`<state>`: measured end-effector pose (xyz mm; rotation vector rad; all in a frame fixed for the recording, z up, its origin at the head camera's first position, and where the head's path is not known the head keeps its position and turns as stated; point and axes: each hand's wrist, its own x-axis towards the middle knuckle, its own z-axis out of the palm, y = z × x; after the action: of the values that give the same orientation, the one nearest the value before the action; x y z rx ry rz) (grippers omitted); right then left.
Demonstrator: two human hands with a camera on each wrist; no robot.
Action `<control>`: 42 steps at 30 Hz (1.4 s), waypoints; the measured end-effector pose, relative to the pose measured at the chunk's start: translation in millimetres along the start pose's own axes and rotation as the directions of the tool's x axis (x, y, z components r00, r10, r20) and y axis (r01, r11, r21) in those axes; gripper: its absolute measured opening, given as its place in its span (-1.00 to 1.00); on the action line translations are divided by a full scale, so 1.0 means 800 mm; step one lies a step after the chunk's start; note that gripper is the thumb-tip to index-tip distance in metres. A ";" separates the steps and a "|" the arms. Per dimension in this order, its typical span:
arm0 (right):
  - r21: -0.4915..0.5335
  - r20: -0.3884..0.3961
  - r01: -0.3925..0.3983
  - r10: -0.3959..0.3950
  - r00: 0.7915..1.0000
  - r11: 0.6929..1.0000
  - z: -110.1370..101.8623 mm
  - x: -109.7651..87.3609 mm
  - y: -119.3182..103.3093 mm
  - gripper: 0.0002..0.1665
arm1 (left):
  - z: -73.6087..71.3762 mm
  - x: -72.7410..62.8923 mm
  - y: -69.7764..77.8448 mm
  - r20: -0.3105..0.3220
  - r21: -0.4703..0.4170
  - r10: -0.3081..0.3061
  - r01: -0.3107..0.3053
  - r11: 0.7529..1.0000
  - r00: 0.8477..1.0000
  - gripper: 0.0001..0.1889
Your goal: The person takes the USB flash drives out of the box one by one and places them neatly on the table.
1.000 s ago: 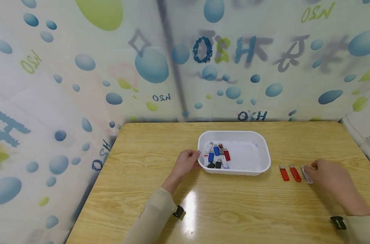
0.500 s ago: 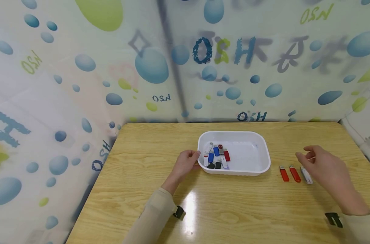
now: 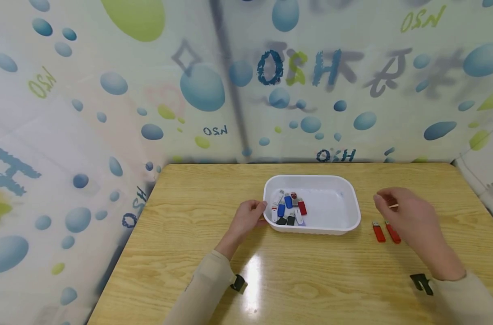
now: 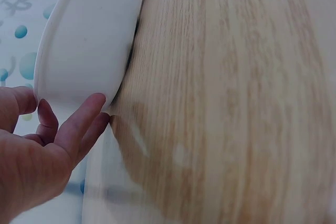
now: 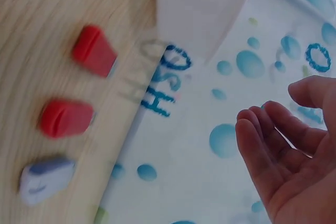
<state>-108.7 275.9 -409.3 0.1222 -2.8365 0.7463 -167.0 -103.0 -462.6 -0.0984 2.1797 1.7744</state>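
My left hand (image 3: 248, 214) pinches the left rim of a white plastic tray (image 3: 331, 229); in the left wrist view the thumb and index finger of that hand (image 4: 47, 150) meet at the rim, other fingertips against the outer wall. My right hand (image 3: 412, 221) hovers right of the tray, fingers loosely bent, nothing between them in the right wrist view. Below it on the table lie two red USB sticks, one straight (image 3: 378, 232) and one slanted (image 3: 393, 233). A white-and-grey USB stick (image 5: 47, 180) beside them is hidden behind the right hand in the head view.
Several USB sticks lie in the tray's left half, among them a blue one (image 3: 288, 201), a red one (image 3: 302, 207) and a black one (image 3: 290, 220). The wooden table (image 3: 181, 234) ends at a patterned wall sheet (image 3: 214, 144) behind and on the left.
My right hand has let go of the white-and-grey USB stick, risen from the table and moved left toward the tray. The left hand and tray have stayed put.
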 end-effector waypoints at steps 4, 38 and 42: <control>0.004 0.005 0.038 -0.038 0.999 0.999 0.011 0.006 -0.027 -0.62 | -0.001 -0.001 -0.001 -0.002 0.004 -0.003 0.003 1.000 1.000 -0.63; 0.016 0.384 0.113 -0.110 0.917 0.993 0.119 0.065 -0.137 -0.69 | 0.001 0.000 -0.001 0.008 -0.036 0.030 -0.030 0.999 1.000 -0.63; -0.001 0.417 0.086 -0.078 0.906 0.996 0.129 0.068 -0.138 -0.69 | 0.000 0.001 -0.002 0.007 -0.029 0.025 -0.025 0.999 1.000 -0.63</control>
<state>-165.2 127.1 -432.7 0.4469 -3.2125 0.7503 -167.1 -103.1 -464.3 -0.0710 2.1597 1.8174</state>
